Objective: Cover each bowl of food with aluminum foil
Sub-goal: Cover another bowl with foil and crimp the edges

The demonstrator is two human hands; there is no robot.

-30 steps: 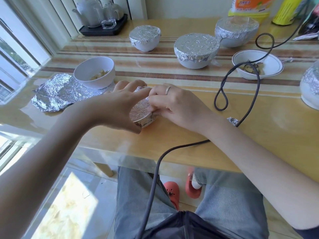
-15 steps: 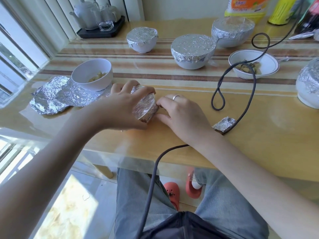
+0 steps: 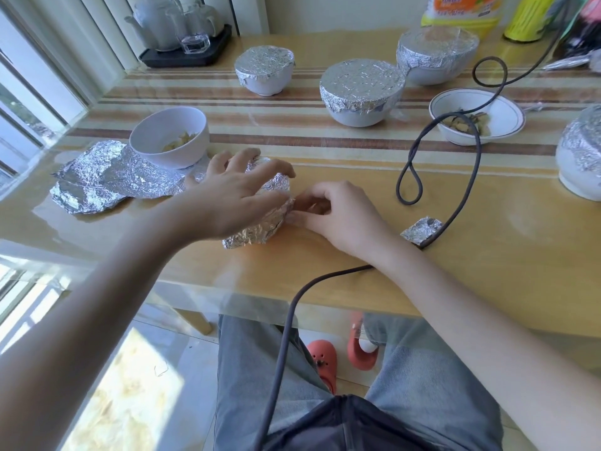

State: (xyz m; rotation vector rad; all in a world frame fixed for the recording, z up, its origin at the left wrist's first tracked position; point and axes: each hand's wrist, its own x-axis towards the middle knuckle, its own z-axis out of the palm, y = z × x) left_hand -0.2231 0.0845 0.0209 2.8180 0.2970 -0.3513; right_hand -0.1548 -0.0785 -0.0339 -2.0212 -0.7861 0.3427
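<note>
On table, hands seemingly crimping foil-wrapped bowl

Five foil-covered bowls — two uncovered bowls, two hands

Crinkled shiny foil (metallic) on a glossy wooden table.

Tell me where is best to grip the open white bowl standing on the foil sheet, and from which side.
Probably grip the open white bowl at its bare rim from above: it stands upright, uncovered, food low inside. Its base rests on the foil sheet, so lift straight up.
</note>
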